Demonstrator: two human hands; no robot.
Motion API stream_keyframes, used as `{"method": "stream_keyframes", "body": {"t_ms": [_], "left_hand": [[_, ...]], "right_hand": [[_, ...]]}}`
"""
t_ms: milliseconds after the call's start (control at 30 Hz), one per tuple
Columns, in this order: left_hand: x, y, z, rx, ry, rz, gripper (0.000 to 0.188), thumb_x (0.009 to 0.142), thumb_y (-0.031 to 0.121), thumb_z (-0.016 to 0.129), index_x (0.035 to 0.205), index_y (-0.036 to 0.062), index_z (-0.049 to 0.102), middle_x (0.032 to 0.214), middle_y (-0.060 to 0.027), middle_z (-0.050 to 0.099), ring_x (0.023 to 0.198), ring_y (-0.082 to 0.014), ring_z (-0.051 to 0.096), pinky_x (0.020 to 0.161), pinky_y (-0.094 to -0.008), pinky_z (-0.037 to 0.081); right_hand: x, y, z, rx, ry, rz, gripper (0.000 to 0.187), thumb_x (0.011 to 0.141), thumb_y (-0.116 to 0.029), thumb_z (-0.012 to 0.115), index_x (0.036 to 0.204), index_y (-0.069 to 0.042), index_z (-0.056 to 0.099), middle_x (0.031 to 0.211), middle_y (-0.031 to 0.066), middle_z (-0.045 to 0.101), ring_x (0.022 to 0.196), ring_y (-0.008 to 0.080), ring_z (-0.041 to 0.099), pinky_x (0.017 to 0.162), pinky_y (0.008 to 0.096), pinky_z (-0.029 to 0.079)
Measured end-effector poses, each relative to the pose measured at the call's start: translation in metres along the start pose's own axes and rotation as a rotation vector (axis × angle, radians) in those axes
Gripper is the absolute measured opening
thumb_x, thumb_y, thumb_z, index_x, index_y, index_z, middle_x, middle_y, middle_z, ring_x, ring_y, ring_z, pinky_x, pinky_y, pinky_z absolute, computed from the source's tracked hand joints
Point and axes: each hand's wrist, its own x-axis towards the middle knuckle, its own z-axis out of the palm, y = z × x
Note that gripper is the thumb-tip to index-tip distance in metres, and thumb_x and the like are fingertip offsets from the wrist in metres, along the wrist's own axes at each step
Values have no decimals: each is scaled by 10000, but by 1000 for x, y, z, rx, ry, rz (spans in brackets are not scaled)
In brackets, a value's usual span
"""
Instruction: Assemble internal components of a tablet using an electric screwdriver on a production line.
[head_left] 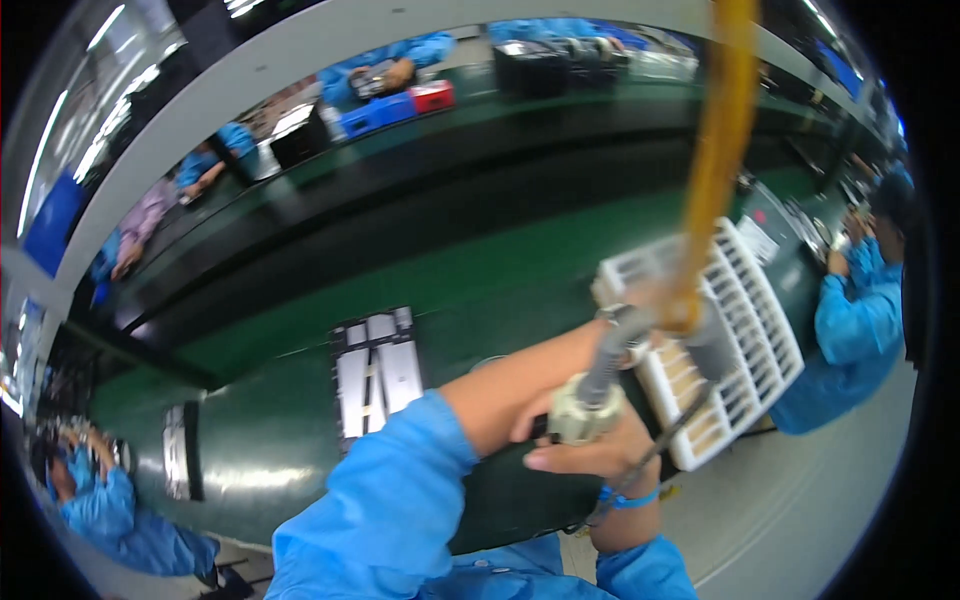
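Observation:
My right hand (610, 450) is closed around a pale cream and grey hand tool (585, 410) near the table's front edge. A blue band (630, 498) circles that wrist. My left forearm crosses in front of me to the right, behind the tool. At its end my left hand (645, 293) is over the far left part of a white slotted tray (765, 330); motion blur and the tool hide its fingers. A blurred yellow hose or strap (710, 170) hangs down here, beside a grey cylinder (710, 345) with a dark cable running toward my right wrist.
Left of my forearm, a flat black device with silver panels (400, 375) lies on the green table (260, 420). Farther left lies another dark and silver part (178, 450). Co-workers in blue sit on both sides and across. Blue bins (375, 115) and a red bin (432, 96) stand opposite.

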Motion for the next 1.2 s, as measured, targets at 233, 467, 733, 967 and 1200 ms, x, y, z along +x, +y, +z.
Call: {"method": "stream_keyframes", "body": {"t_ms": [233, 467, 733, 967, 1200], "left_hand": [[25, 66, -17, -25, -327, -279, 164, 812, 169, 613, 845, 9, 636, 854, -213, 643, 834, -367, 629, 749, -444, 494], [13, 95, -28, -349, 29, -150, 181, 783, 194, 629, 753, 19, 663, 778, -223, 648, 780, -426, 640, 690, -477, 520], [22, 64, -80, 36, -109, -173, 196, 853, 92, 561, 1018, 1, 617, 1000, -220, 639, 995, -418, 605, 861, -478, 498], [-39, 65, -254, -162, 177, -932, 214, 879, 76, 709, 1068, -4, 649, 920, -63, 687, 814, -106, 622, 702, -243, 500], [-82, 41, -340, 22, -82, -1022, 186, 886, 76, 701, 1035, -33, 727, 808, -26, 682, 706, -74, 574, 653, -239, 485]], "right_hand": [[-9, -1, 1, 29, 29, 148, 302, 648, -64, 825, 911, -34, 681, 904, 42, 689, 832, 115, 611, 753, 263, 477], [-7, 5, -2, -23, 42, 101, 295, 664, -56, 820, 920, -39, 673, 893, 40, 686, 807, 117, 609, 740, 261, 476], [-8, 1, 1, -94, 35, 56, 311, 647, -85, 832, 918, -49, 685, 895, 36, 691, 782, 106, 607, 722, 254, 478], [0, 5, -6, 3, 74, 73, 307, 688, -104, 825, 949, -48, 673, 925, 48, 682, 852, 124, 622, 748, 273, 491], [11, 17, -3, -14, 132, 56, 318, 677, -50, 820, 950, -29, 657, 917, 51, 681, 826, 111, 618, 718, 272, 497]]}}
